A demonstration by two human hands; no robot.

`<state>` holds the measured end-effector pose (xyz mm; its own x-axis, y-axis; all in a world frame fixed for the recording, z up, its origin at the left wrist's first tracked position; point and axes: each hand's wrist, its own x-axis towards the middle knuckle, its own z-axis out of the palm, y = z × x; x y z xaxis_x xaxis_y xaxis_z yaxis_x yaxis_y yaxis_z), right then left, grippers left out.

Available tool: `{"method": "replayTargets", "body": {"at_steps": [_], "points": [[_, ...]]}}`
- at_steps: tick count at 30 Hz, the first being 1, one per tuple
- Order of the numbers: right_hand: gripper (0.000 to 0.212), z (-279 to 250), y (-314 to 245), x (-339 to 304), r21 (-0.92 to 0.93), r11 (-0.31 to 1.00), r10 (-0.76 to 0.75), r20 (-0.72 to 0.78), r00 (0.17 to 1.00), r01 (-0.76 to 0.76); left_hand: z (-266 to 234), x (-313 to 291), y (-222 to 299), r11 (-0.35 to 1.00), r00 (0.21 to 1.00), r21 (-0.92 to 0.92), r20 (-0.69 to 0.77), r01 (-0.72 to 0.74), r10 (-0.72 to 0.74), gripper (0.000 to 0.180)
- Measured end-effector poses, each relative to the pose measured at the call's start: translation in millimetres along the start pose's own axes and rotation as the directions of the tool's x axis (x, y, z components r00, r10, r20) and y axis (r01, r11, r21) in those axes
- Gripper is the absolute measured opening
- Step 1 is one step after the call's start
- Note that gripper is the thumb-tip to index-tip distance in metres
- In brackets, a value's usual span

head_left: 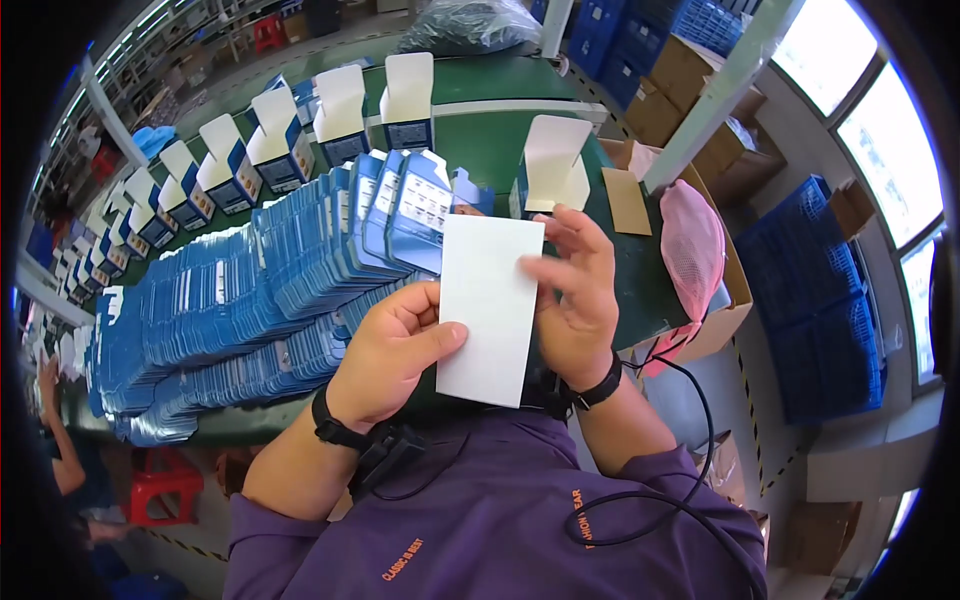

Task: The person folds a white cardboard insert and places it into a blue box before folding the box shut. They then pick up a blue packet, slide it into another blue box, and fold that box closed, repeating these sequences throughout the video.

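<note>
A plain white rectangular piece of card [488, 315] is held upright in front of me. My left hand [405, 340] grips its left edge, thumb on the face and fingers behind. At its right edge, my right hand [578, 300] has its fingers apart and slightly blurred, with a fingertip by the upper corner; whether it touches the card I cannot tell. Just beyond the card stands an open-topped blue and white box [553, 178]. Long rows of flat blue cartons [240, 285] lie to the left, closest to my left hand.
Several open boxes [282, 155] stand along the far side of the green table [480, 130]. At right, a pink mesh bag [692, 245] hangs by a cardboard box [740, 290]. Blue crates [815, 310] stand farther right. Another person's arm [62, 440] shows at far left, near a red stool [165, 485].
</note>
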<state>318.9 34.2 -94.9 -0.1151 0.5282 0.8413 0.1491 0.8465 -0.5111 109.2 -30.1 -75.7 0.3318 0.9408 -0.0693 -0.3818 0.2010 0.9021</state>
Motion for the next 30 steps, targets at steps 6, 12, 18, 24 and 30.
{"method": "replayTargets", "body": {"at_steps": [6, 12, 18, 24, 30], "points": [[0.028, 19, -30, 3, 0.637, -0.033, 0.665, 0.59, 0.459, -0.77, -11, -16, -7, 0.984, 0.976, 0.141, -0.173, -0.107, 0.131, 0.034], [0.037, 20, -14, -2, 0.103, 0.421, 0.607, 0.705, 0.365, -0.901, -28, -27, 7, 0.991, 0.961, 0.111, -0.258, -0.07, 0.097, 0.032], [0.039, 5, -9, 11, 0.072, 0.28, 0.435, 0.88, 0.193, -0.957, -63, -37, 27, 0.962, 0.96, -0.022, 0.073, 0.271, -0.269, 0.039], [0.049, 9, -12, 2, -0.035, 0.033, 0.147, 0.989, -0.03, -0.999, -53, -40, 8, 0.942, 0.935, -0.142, 0.236, 0.304, -0.266, 0.038], [0.047, 13, -6, -9, -0.304, 0.128, 0.142, 0.948, -0.286, -0.944, -61, -39, -4, 0.951, 0.941, -0.042, 0.164, 0.305, -0.295, 0.04]]}}
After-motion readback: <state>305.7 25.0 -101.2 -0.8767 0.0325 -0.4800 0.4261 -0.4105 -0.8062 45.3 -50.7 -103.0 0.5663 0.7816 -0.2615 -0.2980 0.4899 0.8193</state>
